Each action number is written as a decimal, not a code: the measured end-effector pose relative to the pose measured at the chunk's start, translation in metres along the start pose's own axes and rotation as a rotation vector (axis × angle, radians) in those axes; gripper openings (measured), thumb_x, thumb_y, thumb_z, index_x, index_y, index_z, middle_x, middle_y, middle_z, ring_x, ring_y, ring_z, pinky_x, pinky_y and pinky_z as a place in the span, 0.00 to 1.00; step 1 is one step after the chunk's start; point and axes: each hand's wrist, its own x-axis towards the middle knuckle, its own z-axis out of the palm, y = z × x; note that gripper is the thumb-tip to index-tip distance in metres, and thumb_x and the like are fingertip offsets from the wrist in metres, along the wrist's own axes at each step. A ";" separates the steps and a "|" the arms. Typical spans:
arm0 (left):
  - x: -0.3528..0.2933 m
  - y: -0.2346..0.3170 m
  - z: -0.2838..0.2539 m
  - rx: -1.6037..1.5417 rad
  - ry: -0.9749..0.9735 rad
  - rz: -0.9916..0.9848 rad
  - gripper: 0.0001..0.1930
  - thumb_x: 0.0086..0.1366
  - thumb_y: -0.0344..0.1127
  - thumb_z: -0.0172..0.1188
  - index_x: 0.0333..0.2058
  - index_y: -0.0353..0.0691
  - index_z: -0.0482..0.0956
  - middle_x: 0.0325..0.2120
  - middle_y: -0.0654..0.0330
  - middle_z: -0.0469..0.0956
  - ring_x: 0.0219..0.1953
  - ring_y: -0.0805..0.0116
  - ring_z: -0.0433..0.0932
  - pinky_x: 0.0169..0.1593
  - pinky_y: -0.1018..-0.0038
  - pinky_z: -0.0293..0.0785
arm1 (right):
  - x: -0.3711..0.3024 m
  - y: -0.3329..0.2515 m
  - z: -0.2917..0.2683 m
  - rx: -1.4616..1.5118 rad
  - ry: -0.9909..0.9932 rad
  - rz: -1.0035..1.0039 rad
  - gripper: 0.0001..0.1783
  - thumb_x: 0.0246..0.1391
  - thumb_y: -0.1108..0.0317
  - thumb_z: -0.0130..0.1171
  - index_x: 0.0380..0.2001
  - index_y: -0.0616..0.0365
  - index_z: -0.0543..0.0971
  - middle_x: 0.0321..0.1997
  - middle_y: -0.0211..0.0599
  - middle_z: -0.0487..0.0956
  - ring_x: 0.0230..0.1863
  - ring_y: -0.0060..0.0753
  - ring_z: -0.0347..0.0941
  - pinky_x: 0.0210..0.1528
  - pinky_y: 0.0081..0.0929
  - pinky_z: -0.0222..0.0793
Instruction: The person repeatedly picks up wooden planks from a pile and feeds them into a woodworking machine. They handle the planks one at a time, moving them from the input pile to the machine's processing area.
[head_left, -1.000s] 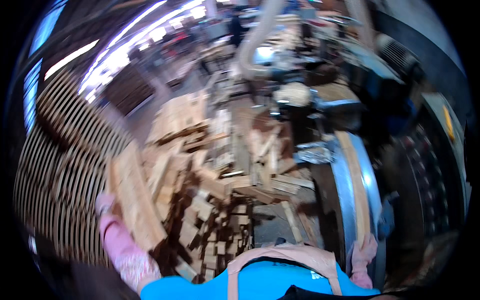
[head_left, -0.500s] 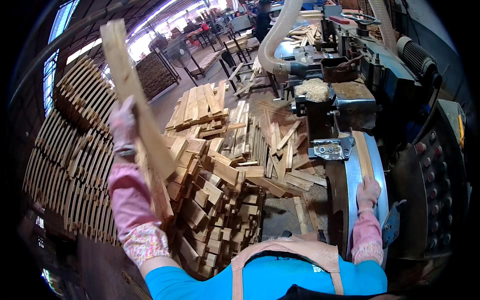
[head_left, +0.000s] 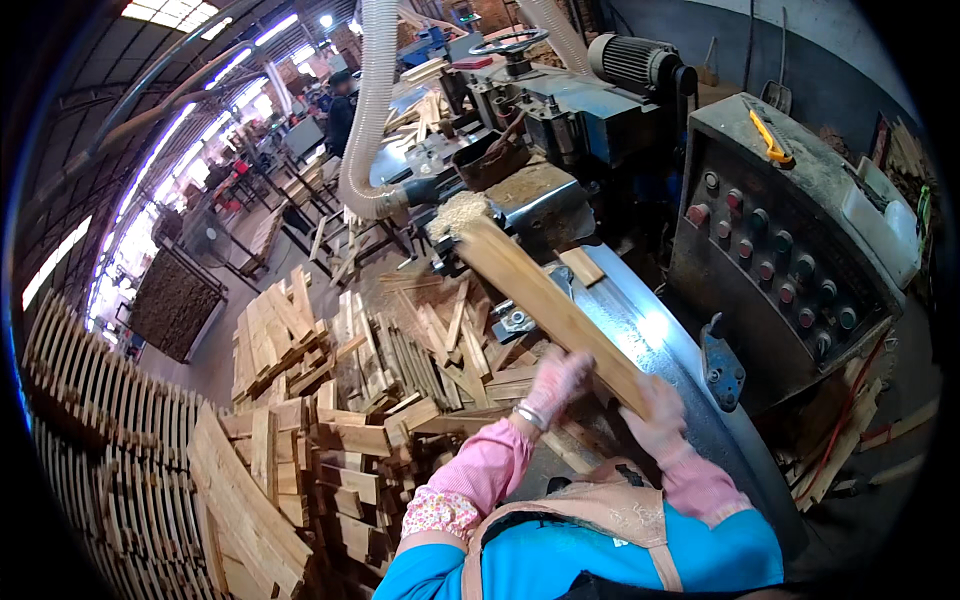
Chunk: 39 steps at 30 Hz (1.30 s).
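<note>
A long wooden board slants over the machine's metal bed, its far end blurred beside the wood shavings. My left hand, in a pale glove, grips the board's left edge. My right hand, also gloved, is closed on its near end. Both hands are slightly smeared by motion. A shorter piece of wood lies on the bed near the machine's mouth, its far part out of sight under the machine. The metal guide at the bed's left side is partly covered by the board.
Stacked wooden slats and piled boards stand to my left. A control panel with several buttons stands on the right, a yellow cutter on its top. A ribbed hose hangs behind the wood shavings. Another person is far back.
My left hand has brought the board from the left pile over to the bed. My right hand has left the piece on the bed and taken the board's near end. The view has turned right.
</note>
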 end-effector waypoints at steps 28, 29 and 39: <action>-0.338 0.194 -0.489 1.704 1.304 -0.837 0.20 0.59 0.40 0.65 0.48 0.37 0.83 0.54 0.45 0.81 0.55 0.46 0.82 0.52 0.48 0.80 | -0.001 0.091 0.026 -0.227 -0.190 0.235 0.46 0.49 0.59 0.73 0.72 0.48 0.67 0.68 0.49 0.70 0.68 0.57 0.65 0.72 0.47 0.61; -0.309 0.217 -0.463 1.591 1.328 -0.682 0.26 0.63 0.50 0.56 0.51 0.37 0.82 0.55 0.44 0.80 0.58 0.45 0.79 0.56 0.51 0.76 | -0.036 0.104 0.013 -0.288 -0.132 0.258 0.45 0.48 0.59 0.73 0.70 0.49 0.69 0.68 0.49 0.70 0.68 0.57 0.65 0.71 0.48 0.61; -0.365 0.225 -0.535 1.152 1.511 -0.609 0.26 0.69 0.51 0.60 0.55 0.35 0.83 0.50 0.45 0.84 0.53 0.51 0.83 0.56 0.60 0.79 | 0.018 0.087 0.001 -0.294 0.030 -0.015 0.16 0.49 0.59 0.68 0.38 0.55 0.80 0.41 0.42 0.78 0.47 0.54 0.74 0.49 0.52 0.69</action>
